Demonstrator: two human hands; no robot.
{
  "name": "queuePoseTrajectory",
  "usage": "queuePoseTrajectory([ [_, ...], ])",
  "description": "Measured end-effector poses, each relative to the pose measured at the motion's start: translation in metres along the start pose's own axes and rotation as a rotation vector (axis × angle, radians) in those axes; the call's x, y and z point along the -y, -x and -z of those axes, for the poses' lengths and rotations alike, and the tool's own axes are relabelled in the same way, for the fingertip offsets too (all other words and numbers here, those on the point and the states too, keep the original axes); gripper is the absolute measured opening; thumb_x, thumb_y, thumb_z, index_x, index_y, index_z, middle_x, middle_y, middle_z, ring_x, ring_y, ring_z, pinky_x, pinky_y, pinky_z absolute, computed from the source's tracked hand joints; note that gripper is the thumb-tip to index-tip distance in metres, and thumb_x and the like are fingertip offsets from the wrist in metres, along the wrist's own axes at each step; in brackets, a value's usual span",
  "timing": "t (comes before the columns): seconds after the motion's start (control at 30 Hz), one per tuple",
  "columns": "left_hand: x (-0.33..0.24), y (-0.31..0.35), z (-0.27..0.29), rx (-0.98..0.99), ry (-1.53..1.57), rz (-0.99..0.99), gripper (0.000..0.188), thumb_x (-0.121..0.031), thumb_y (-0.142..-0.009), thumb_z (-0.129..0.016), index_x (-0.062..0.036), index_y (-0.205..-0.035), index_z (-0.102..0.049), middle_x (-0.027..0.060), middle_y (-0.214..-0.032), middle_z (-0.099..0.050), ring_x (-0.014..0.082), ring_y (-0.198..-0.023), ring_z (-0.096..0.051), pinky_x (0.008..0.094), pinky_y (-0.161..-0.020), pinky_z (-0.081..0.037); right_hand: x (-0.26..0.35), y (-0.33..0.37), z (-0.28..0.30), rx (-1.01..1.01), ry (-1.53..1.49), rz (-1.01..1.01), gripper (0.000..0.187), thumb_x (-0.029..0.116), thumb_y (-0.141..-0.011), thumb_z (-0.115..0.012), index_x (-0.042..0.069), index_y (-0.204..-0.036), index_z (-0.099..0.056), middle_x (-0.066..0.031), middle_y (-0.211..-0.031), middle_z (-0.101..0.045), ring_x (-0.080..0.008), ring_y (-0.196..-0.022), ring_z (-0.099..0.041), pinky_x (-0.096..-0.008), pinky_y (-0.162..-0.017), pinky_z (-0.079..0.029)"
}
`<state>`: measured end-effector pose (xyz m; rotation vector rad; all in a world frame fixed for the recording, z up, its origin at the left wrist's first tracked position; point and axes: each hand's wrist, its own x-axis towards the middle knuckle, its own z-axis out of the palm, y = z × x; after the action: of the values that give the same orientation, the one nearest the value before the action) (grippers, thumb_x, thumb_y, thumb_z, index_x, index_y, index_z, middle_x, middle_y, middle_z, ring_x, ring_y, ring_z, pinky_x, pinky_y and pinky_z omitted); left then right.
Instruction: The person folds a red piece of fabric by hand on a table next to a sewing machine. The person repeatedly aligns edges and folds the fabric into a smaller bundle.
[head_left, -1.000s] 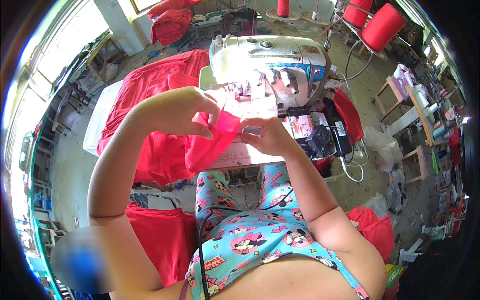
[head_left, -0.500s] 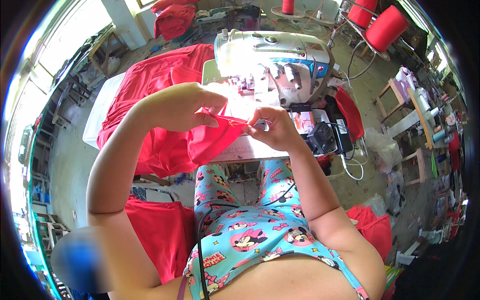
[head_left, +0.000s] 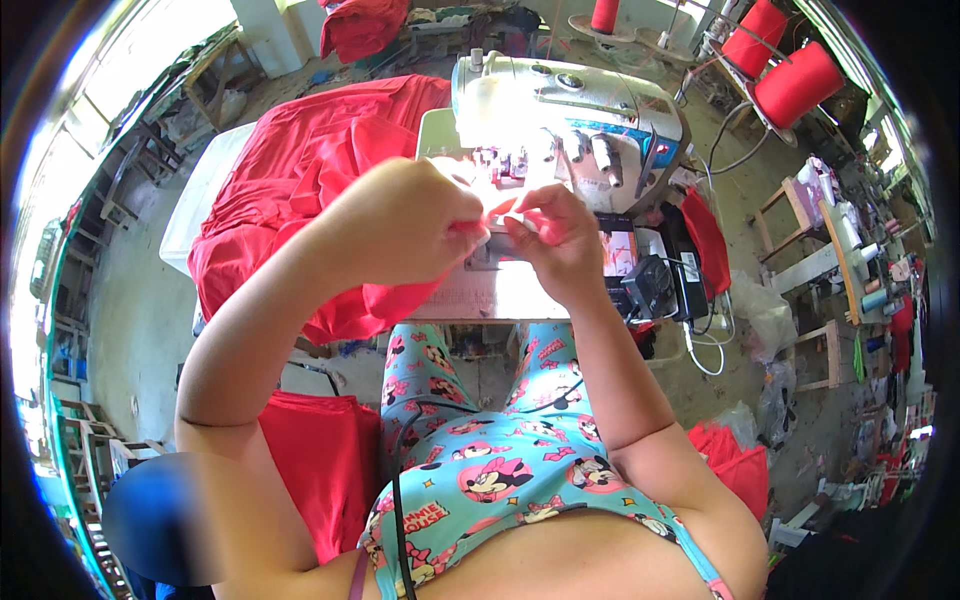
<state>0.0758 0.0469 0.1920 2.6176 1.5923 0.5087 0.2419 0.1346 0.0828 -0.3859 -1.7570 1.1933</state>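
Observation:
My left hand [head_left: 435, 225] is closed in front of the sewing machine [head_left: 625, 105], with a bit of red fabric showing between its fingertips. Loose folds of the red fabric [head_left: 375, 305] hang below that wrist toward the table's near edge. Just to the right, my right hand [head_left: 558, 235] pinches a small white piece [head_left: 518, 219]; glare hides exactly what it is. The fingertips of both hands almost meet near the machine's brightly lit needle area.
A pile of red cloth [head_left: 330, 120] covers the table's left side. Right of my hands lie a black adapter [head_left: 648, 290] and a white cable [head_left: 708, 360]. Red thread cones [head_left: 798, 85] stand at the upper right. More red cloth [head_left: 320, 460] lies beside my lap.
The fabric edge stretched between my hands no longer shows. My left hand has turned and closed further, moving slightly right. My right hand has risen a little, and a white piece now shows in it.

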Motion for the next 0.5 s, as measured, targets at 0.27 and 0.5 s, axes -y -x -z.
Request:
queuePoseTrajectory([
  [0.27, 0.047, -0.021, 0.019, -0.144, 0.138, 0.205, 0.024, -0.014, -0.082, -0.063, 0.0015, -0.065, -0.056, 0.0136, -0.053, -0.043, 0.0239, -0.048, -0.037, 0.0344, -0.049, -0.035, -0.021, -0.045, -0.083, 0.734, 0.511, 0.05, 0.029, 0.016, -0.075, -0.061, 0.004, -0.102, -0.062, -0.0168, -0.094, -0.064, -0.0314, -0.091, -0.062, -0.0394, -0.081, -0.049],
  [0.5, 0.032, 0.008, 0.006, 0.237, 0.127, 0.011, 0.027, -0.023, -0.08, -0.064, -0.0039, -0.062, -0.06, 0.0152, -0.058, -0.051, 0.0308, -0.054, -0.052, 0.0391, -0.053, -0.04, -0.103, -0.047, -0.166, 0.574, 0.519, 0.175, 0.022, 0.008, -0.072, -0.057, 0.0, -0.093, -0.059, -0.0187, -0.091, -0.061, -0.0333, -0.087, -0.059, -0.0407, -0.078, -0.047],
])
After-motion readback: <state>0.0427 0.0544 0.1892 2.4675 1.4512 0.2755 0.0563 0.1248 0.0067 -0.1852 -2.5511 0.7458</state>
